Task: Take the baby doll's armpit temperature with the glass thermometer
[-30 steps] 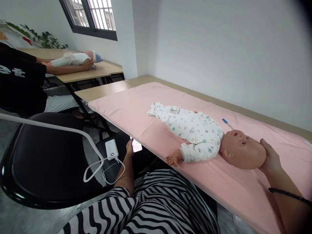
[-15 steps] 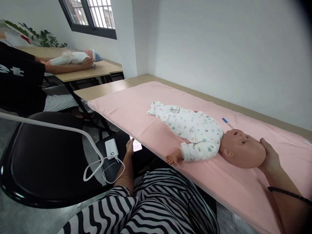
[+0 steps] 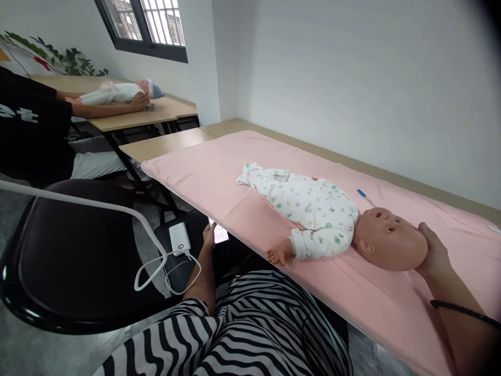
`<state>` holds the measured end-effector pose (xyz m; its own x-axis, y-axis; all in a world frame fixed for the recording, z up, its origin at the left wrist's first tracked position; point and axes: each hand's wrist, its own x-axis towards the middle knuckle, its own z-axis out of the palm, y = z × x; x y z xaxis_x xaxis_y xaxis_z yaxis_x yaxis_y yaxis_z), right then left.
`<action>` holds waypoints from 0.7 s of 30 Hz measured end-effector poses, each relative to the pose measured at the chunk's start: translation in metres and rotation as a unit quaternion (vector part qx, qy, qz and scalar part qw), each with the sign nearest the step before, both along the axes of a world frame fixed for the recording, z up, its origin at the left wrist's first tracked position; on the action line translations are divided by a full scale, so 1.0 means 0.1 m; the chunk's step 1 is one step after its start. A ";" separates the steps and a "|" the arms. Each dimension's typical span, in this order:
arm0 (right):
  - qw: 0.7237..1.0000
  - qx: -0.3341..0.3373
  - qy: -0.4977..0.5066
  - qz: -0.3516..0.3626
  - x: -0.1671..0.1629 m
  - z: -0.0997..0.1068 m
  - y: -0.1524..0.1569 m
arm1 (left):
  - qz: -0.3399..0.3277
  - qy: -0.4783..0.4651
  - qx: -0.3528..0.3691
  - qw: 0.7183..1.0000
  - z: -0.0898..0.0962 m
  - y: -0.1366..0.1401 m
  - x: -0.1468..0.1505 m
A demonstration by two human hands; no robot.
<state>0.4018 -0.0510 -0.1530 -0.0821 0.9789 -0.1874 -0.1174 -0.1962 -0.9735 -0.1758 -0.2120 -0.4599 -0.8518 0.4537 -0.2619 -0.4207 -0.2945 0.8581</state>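
On a pink sheet (image 3: 211, 180) lies a baby doll (image 3: 309, 206) on its back, dressed in a white patterned sleepsuit, its bare head toward the right. My right hand (image 3: 434, 254) cups the crown of that head from behind, most of the fingers hidden beneath it. Below the table's near edge, my left hand (image 3: 209, 237) grips a smartphone (image 3: 221, 233) with a lit screen, which the tabletop partly covers. Beside the doll's head, on its far side, rests a thin blue-capped stick (image 3: 362, 193), perhaps a thermometer.
A white power bank (image 3: 179, 237) with a white cable sits on a black chair (image 3: 78, 250) seat to my left. At another table (image 3: 168, 109), a person in a black shirt (image 3: 31, 117) handles a second doll (image 3: 121, 92). A wall (image 3: 352, 78) borders the far side.
Hardly anything differs: both hands keep their places on the doll's head and the phone. The view has shifted very slightly.
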 end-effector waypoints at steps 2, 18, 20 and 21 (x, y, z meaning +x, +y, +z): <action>1.000 0.003 0.004 0.020 0.00 0.01 0.00 | 0.002 0.000 -0.001 1.000 0.00 0.00 0.00; 1.000 0.011 0.007 0.023 0.00 -0.01 0.02 | 0.009 0.002 -0.019 1.000 0.09 -0.01 0.03; 1.000 0.009 0.005 0.015 0.00 -0.02 0.02 | 0.011 0.006 -0.019 1.000 0.09 -0.01 0.03; 1.000 0.008 0.005 0.008 0.00 -0.02 0.02 | 0.010 0.007 -0.018 1.000 0.08 0.00 0.03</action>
<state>0.4017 -0.0493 -0.1548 -0.1001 0.9801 -0.1712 -0.1232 -0.1829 -0.9754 -0.1729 -0.2124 -0.4519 -0.8646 0.4266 -0.2653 -0.4022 -0.2713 0.8744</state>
